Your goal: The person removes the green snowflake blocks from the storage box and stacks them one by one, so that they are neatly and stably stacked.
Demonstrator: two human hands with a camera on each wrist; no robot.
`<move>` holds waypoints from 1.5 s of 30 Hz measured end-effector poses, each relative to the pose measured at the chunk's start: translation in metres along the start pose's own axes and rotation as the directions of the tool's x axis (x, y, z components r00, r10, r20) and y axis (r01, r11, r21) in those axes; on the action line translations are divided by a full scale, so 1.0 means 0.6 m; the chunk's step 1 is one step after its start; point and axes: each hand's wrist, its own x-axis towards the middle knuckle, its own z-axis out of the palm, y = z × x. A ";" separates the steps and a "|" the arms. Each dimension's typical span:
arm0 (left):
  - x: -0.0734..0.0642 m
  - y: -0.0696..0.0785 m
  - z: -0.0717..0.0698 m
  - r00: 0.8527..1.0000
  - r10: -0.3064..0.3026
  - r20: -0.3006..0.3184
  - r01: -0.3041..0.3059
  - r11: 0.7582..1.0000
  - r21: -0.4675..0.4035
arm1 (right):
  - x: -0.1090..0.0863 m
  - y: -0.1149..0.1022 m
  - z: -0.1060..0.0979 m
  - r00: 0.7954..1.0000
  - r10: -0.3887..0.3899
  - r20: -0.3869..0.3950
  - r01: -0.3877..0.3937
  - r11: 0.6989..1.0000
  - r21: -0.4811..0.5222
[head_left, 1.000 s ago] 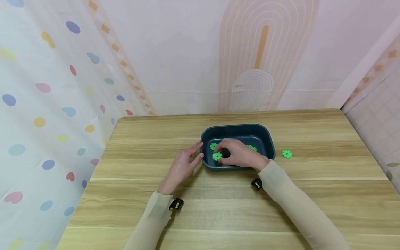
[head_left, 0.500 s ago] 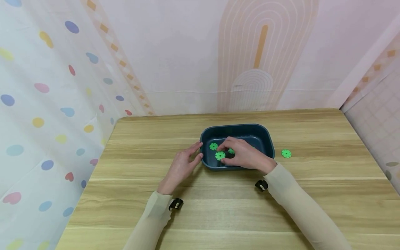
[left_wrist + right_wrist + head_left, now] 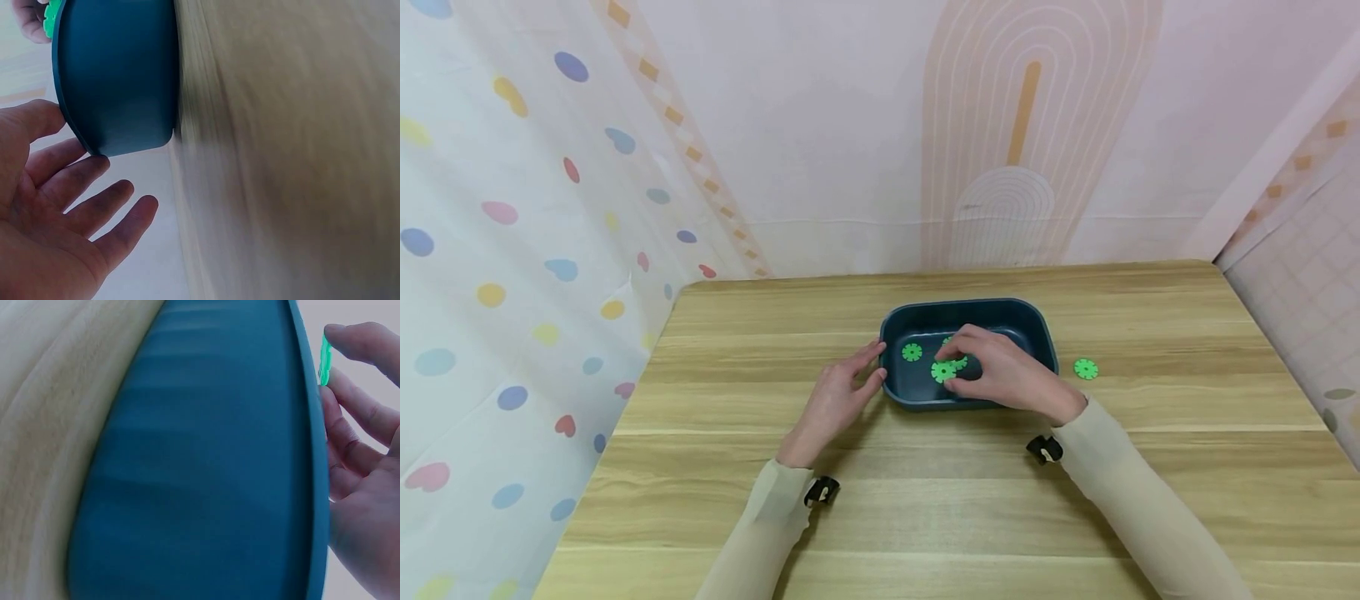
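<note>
A dark teal rectangular basin (image 3: 917, 386) stands on the wooden table. At its left end my left hand (image 3: 835, 400) touches the rim with thumb and fingertips; in the left wrist view that hand's (image 3: 56, 212) fingers are spread, the outer ones off the wall (image 3: 119, 75). My right hand (image 3: 1011, 375) reaches over the basin and pinches a notched green plastic disc (image 3: 943, 372) between thumb and fingers. The right wrist view shows this disc (image 3: 324, 361) edge-on above the rim. Another green disc (image 3: 912, 352) lies flat inside at the left; more green shows behind the pinched disc, partly hidden.
One more green disc (image 3: 1086, 368) lies on the table (image 3: 1120, 467) to the right of the basin. Patterned cloth (image 3: 835, 133) hangs behind the table and along its left side. Black wrist cameras (image 3: 822, 492) sit on both sleeves.
My right hand has drawn rightward over the basin with the pinched green disc, uncovering more of the basin floor at the left. The left hand keeps its place at the rim.
</note>
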 end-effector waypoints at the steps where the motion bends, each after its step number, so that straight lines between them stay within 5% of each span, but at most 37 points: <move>1: 0.000 0.000 0.000 1.000 -0.001 0.002 0.001 1.000 -0.002 | -0.002 0.001 -0.002 1.000 -0.004 -0.007 0.004 1.000 0.000; 24: 0.002 -0.008 -0.002 1.000 0.012 0.002 -0.012 1.000 0.004 | -0.055 0.028 -0.047 0.988 -0.033 -0.149 0.033 0.999 -0.008; 45: 0.002 -0.007 -0.001 1.000 0.027 -0.001 -0.027 1.000 0.003 | -0.119 0.061 -0.086 0.964 0.068 -0.257 -0.078 0.997 -0.029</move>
